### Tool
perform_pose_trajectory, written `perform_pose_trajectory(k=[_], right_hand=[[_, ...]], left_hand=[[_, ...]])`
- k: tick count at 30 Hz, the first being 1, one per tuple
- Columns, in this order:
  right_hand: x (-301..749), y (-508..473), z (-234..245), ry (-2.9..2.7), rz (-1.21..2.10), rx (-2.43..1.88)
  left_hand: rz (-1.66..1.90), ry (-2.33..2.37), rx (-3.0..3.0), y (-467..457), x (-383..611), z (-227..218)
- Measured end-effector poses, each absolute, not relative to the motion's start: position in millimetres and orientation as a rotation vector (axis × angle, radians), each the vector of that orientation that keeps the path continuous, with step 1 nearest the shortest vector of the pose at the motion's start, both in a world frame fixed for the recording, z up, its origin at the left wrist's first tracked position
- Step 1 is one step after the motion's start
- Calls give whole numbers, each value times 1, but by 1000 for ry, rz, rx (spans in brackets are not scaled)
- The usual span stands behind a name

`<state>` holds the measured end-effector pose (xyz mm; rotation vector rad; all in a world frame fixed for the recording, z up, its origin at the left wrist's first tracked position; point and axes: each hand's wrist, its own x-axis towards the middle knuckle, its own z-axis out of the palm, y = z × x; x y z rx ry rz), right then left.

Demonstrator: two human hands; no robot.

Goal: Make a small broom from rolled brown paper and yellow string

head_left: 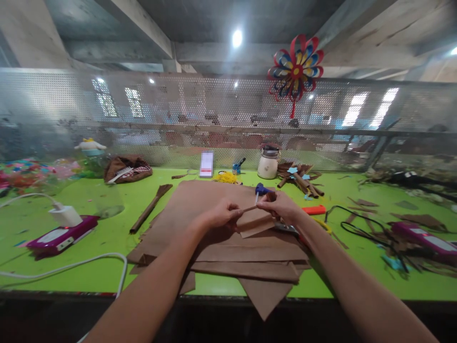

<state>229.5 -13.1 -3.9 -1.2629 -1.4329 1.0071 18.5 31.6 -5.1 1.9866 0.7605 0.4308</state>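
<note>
My left hand (220, 216) and my right hand (281, 206) pinch the two ends of a thin rolled stick of brown paper (250, 208), held just above a pile of brown paper sheets (228, 247) on the green table (107, 228). A loose flap of the same paper (257, 225) hangs under the roll. Both hands have their fingers closed on it. A blue-handled tool (260, 190) lies right behind my right hand.
A rolled paper stick (150, 208) lies left of the pile; finished rolls (303, 182) lie by a white jar (268, 164). A pink device with charger (62, 232) sits left, another (424, 237) right, with black cables (360, 224). An orange cutter (314, 209), a phone (206, 164), a mesh wall behind.
</note>
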Motion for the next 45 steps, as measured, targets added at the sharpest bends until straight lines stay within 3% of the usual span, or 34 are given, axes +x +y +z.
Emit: perform_pose_trajectory(k=[20, 33, 45], right_hand=[[232, -18, 6, -1420, 976, -1214], [217, -14, -10, -1488, 896, -1161], [225, -17, 0, -1471, 967, -1165]], left_hand=[[474, 766, 1678, 37, 14, -5], [557, 742, 2034, 22, 24, 5], [588, 734, 1863, 19, 26, 2]])
